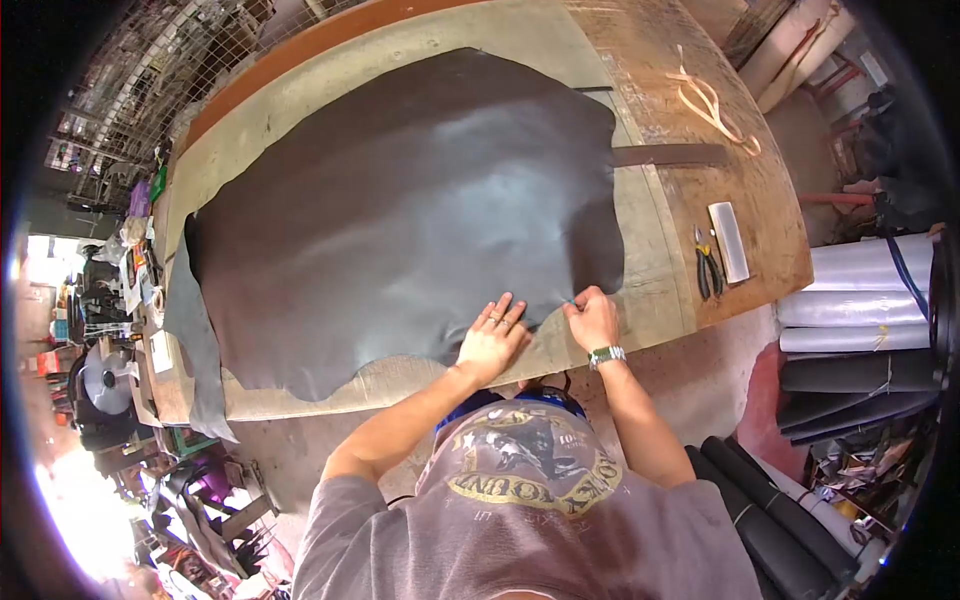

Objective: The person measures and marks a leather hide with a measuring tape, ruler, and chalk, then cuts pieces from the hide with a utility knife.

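Steadying the dark hide (400, 220), spread over the table (635, 50), probably works best with the left hand (492, 342) flat, fingers splayed; the right hand (595, 320) curls its fingers at the near edge (whether gripping it, one cannot tell).

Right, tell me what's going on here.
A person is working at a table with a large dark sheet, likely leather, spread over it. Their left hand rests on the sheet near its closest edge. The right hand has its fingers bunched at that edge; what they grip is too small to tell. Pliers lie off to the right, untouched.
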`<state>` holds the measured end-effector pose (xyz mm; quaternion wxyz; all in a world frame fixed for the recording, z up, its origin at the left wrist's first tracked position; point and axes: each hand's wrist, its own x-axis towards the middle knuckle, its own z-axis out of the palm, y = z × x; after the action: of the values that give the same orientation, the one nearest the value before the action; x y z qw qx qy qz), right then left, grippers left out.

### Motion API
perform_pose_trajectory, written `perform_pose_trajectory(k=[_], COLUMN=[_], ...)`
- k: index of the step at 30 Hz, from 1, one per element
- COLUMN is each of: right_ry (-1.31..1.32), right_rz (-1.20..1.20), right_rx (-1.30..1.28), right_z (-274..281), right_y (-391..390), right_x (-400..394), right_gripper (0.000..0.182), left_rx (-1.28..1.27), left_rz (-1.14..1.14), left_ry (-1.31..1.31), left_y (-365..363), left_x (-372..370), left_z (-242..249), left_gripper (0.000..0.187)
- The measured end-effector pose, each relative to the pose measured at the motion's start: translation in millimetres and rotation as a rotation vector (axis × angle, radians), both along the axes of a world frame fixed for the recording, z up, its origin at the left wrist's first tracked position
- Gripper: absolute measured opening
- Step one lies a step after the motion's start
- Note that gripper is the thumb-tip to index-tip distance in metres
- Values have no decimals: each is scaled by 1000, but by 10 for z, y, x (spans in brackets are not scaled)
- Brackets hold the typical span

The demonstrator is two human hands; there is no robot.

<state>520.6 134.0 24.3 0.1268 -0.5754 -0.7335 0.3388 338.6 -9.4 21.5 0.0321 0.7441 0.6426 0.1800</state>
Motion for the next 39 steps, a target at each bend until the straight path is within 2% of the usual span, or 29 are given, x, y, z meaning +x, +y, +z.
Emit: perform_pose_trajectory(k=[2, 4, 5, 8, 10, 12, 14, 17, 20, 21, 24, 25, 26, 28, 29, 30, 31, 32, 35, 39], right_ry=[166, 419, 554, 720, 859, 966, 1036, 1153, 1341, 1355, 1453, 1454, 1485, 1544, 1521, 1481, 1442, 1390, 1221, 1080], right_rz=[-17, -62, -130, -44, -130, -267, -298, -352, -408, -403, -466, -484, -473, -425, -520, -499, -469, -441, -356, -361], right_rx=[-211, -422, -636, -948, -1059, -1094, -1045, -953, -828, -770, -669, -647, -614, -599, -611, -541, -473, -412, -486, -520], right_z=[-32, -42, 216, 257, 323, 628, 638, 720, 807, 755, 816, 851, 864, 864, 901, 934, 962, 950, 667, 746], right_y=[65, 91, 74, 136, 80, -27, -87, -131, -54, -7, 288, 427, 564, 868, 995, 1129, 1288, 1460, 2038, 2584], right_x=[80, 126, 134, 459, 696, 872, 1124, 1428, 1633, 1741, 1970, 2098, 2248, 2499, 2628, 2695, 2761, 2889, 3379, 3614], right_gripper=[22, 20, 15, 12, 14, 11, 12, 21, 33, 27, 11, 14, 16, 21, 21, 20, 19, 19, 18, 26], left_rx=[-305, -23, 32, 147, 60, -66, -164, -203, -166, -247, -409, -473, -615, -417, -437, -457, -307, -232, -239, -275], left_rz=[133, 342, 449, 731, 825, 856, 823, 899, 819, 812, 567, 493, 445, 295, 285, 286, 203, 278, 341, 308], left_ry=[-246, -315, -363, -556, -574, -485, -395, -432, -269, -238, 20, -26, -75, -106, -18, 76, 202, 173, 22, -12], left_y=[116, 237, 315, 354, 275, 186, 140, 381, 824, 995, 1388, 1493, 1600, 1514, 1457, 1390, 1243, 1155, 935, 712], left_x=[-90, -316, -487, -879, -1213, -1423, -1364, -1169, -932, -860, -664, -613, -546, -315, -133, 52, 187, 351, 589, 925], left_z=[415, 629, 812, 1191, 882, 338, 136, 382, 482, 493, 616, 600, 594, 565, 556, 508, 260, 220, 352, 496], left_gripper=[16, 15, 16, 29, 34, 41, 50, 66, 78, 82, 80, 72, 54, 38, 31, 25, 18, 13, 19, 26])
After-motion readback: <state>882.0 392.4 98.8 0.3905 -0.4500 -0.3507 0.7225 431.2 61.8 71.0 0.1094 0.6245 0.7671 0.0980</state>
